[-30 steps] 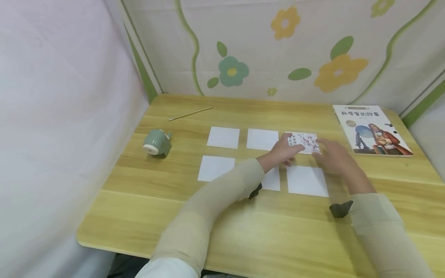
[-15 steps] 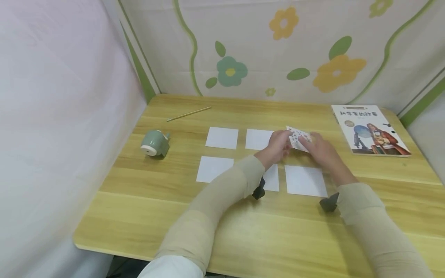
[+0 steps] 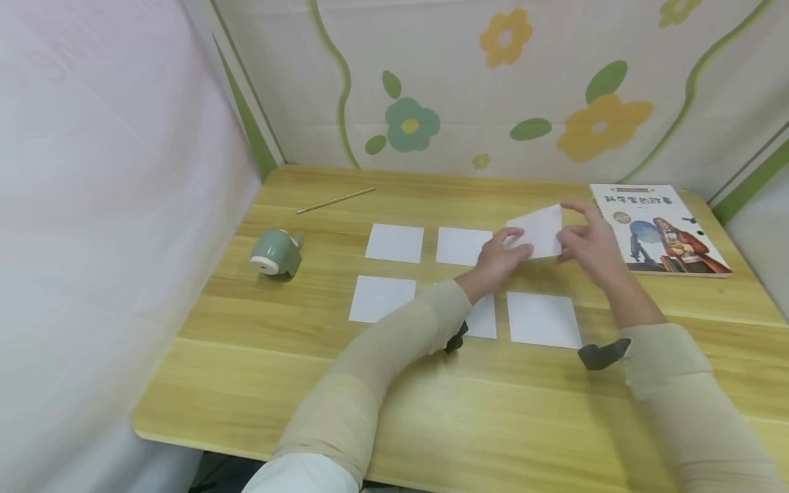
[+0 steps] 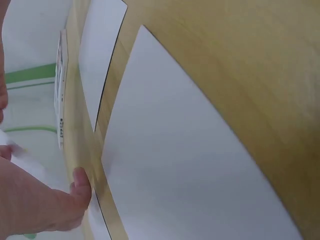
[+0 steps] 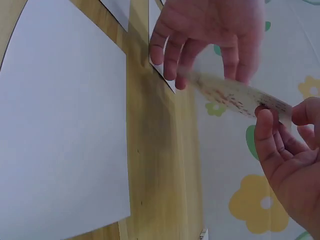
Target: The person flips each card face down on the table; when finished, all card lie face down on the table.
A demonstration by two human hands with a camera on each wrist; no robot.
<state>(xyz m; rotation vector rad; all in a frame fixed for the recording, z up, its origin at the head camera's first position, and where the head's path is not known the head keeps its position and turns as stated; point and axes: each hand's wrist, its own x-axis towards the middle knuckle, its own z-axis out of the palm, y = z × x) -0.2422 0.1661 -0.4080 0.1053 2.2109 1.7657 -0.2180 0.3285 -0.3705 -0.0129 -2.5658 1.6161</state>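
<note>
My right hand [image 3: 594,246] pinches one end of a small card [image 3: 542,229] between thumb and fingers. The card is raised off the table and tilted, its blank white side toward the head camera. In the right wrist view its printed side, with reddish marks and lettering, shows. My left hand [image 3: 496,263] is at the card's other end. Its thumb and index finger overlap the white face in the head view, and in the right wrist view its fingers are spread apart. Below lie white cards in two rows, such as the front right card [image 3: 542,320]; my left forearm partly covers one.
A wooden table [image 3: 308,383] carries everything. On the left stand a green pencil sharpener [image 3: 275,253] and, behind it, a pencil [image 3: 335,200]. A book [image 3: 659,229] with an illustrated cover lies at the right, close to my right hand. A flower-patterned curtain [image 3: 456,82] hangs behind.
The card has been lifted and turned from its printed face to its blank face. My right hand has moved up and right with it, while the left hand's fingers have spread.
</note>
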